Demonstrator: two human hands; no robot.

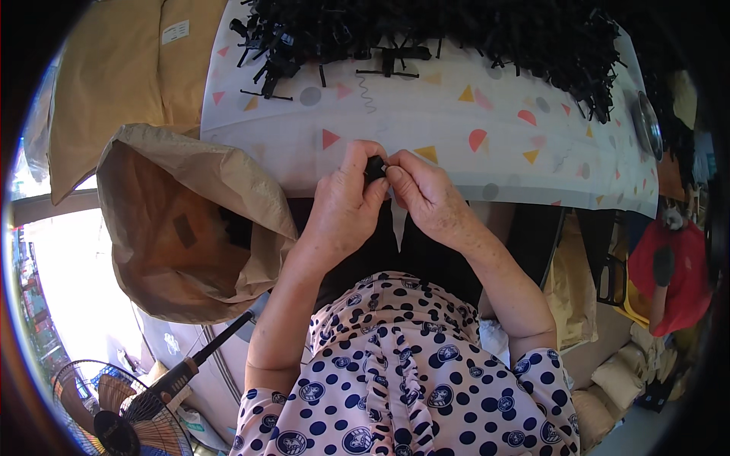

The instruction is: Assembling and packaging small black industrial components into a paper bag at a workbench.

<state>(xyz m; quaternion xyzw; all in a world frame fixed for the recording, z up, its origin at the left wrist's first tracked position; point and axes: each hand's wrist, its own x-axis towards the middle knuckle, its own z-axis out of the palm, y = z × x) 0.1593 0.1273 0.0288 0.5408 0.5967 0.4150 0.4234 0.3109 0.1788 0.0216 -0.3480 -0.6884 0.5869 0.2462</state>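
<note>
Just over the near edge of the table, my left hand is closed on a small black plastic part, gripped between thumb and fingers. My right hand meets it from the other side, its thumb and forefinger pinched at the part's right end. A small pale or shiny bit shows there, too small to name. Beyond both hands, a large heap of black plastic pieces with thin rods covers the far side of the table. A few loose black pieces lie at the heap's near edge.
The table wears a white cover with coloured shapes. An open brown paper sack stands at its left, below another brown sack. A fan is at lower left, a round metal dish at the right edge. Someone in red is at far right.
</note>
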